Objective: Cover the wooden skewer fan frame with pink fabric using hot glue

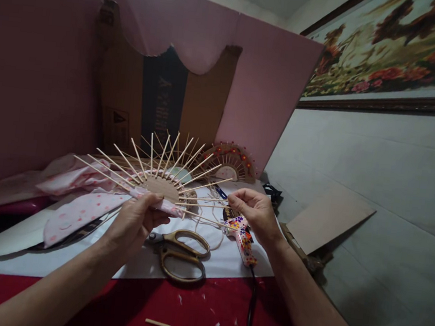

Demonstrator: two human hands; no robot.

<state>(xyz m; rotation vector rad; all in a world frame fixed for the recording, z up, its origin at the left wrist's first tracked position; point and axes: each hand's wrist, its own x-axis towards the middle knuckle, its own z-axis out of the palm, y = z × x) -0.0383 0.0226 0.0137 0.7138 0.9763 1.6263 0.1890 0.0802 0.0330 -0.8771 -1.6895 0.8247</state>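
Pink-spotted fabric point(80, 216) lies far left on surface point(116, 308). Your left hand point(133, 221) grips near edge of cardboard fan frame point(162, 188), thumb on top, forearm slanting in from lower left. Frame held up at centre, beyond scissors point(188, 253), sticks rayed outward. Step in hand: apparently setting or straightening sticks; next move seems to call for steady frame, careful alignment. Your right hand point(256, 214), wrist bent inward, fingertips pinched at outer stick point(209, 199), sits just above glue gun point(243, 243).

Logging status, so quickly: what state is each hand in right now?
Left hand: closed, holding the stick-edged cardboard piece.
Right hand: closed, pinching a thin stick.
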